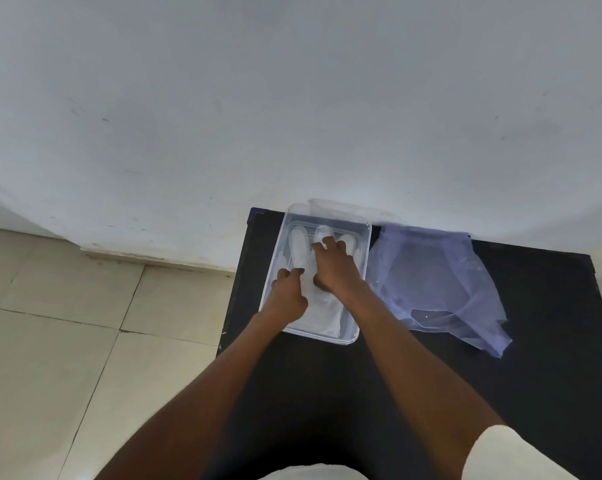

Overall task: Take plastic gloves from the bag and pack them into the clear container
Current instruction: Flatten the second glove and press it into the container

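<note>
A clear rectangular container [363,244] sits at the far left of a black table. Inside it lies a whitish plastic glove [324,311], flat, its fingers pointing toward the wall. Both of my hands are inside the container on the glove. My left hand [287,294] presses down near the glove's left side with curled fingers. My right hand [334,266] lies over the glove's palm and fingers, fingertips spread on it. The bluish transparent bag [438,289] lies crumpled on the table just right of the container; what it holds cannot be made out.
A clear lid [348,206] leans behind the container against the white wall [292,98]. The black table [535,358] ends just left of the container, with a tiled floor [67,341] below. The table stretches toward me and to the right.
</note>
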